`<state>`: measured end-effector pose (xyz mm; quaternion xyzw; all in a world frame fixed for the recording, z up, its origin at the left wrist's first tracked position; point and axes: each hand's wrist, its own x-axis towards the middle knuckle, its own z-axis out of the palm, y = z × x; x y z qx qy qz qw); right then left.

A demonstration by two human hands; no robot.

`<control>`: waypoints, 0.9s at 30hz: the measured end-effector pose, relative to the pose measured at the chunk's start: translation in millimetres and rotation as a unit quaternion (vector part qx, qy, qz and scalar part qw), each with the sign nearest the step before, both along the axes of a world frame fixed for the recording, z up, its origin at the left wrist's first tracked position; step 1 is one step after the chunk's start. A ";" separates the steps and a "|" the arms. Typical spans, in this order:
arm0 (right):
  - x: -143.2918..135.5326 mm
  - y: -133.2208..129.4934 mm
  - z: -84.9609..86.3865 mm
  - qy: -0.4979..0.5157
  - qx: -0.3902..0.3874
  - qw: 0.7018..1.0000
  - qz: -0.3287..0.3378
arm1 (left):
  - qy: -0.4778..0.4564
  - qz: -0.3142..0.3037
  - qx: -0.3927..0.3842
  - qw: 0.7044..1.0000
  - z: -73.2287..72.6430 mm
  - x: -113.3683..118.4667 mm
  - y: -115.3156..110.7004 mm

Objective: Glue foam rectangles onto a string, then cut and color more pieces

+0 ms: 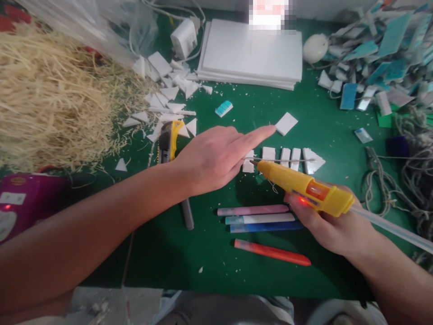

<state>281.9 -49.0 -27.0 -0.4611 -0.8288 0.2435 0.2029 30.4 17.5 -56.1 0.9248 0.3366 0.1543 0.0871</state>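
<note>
My right hand [333, 225] is wrapped round a yellow hot glue gun [304, 185], its red light lit and a clear glue stick [394, 228] out of its back. The nozzle is at a thin string [277, 160] that lies across a row of several small white foam pieces [269, 154]; the right-hand one is pointed [313, 161]. My left hand [216, 155] is closed at the string's left end, its index finger stretched toward a white foam square [287, 123]. The grip itself is partly hidden. A yellow-and-black utility knife [166, 142] lies under my left wrist.
Several markers [272, 253] lie nearer me. White foam sheets [250, 54] are stacked at the back, beside a white charger [184, 38]. Straw [57, 95] and foam scraps [169, 95] cover the left; blue-white scraps [389, 58] and grey cord [379, 189] pile up right.
</note>
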 end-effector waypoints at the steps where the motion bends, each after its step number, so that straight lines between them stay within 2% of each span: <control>1: -0.7 0.1 0.3 0.001 0.002 1.000 0.002 | 0.002 0.000 -0.003 1.000 0.5 0.1 0.0; 22: -3.6 -3.3 0.6 0.016 -0.008 1.000 -0.017 | 0.012 0.002 -0.018 1.000 2.5 -1.2 1.5; 27: -3.6 -1.6 1.3 0.026 -0.005 1.000 0.000 | 0.020 -0.001 -0.011 1.000 2.9 -1.6 1.2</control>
